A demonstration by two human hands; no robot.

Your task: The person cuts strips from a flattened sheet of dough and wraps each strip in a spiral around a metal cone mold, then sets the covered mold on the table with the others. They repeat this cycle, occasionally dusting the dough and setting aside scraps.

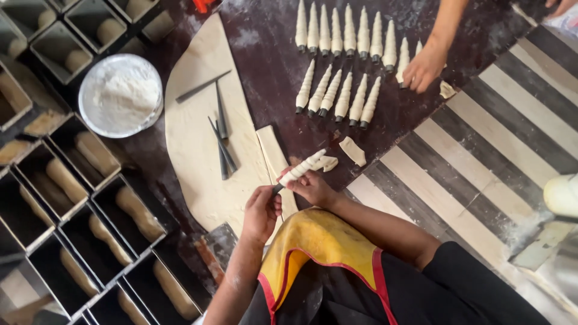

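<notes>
Both my hands hold one metal cone wrapped in a spiral of dough (303, 168), just above the near edge of the dark worktable (271, 66). My left hand (262, 212) pinches the cone's bare narrow tip. My right hand (314, 188) grips the dough-wrapped part, and a loose tail of dough (328, 162) hangs off the far end. A cut dough strip (272, 153) lies right beside my hands, along the edge of the rolled-out dough sheet (195, 156).
Two rows of finished dough-wrapped cones (343, 66) lie at the far side, where another person's hand (423, 67) rests on them. Several bare metal cones (220, 129) lie on the sheet. A bowl of flour (120, 94) and loaf tins with dough (90, 198) stand left. Dough scraps (353, 150) lie nearby.
</notes>
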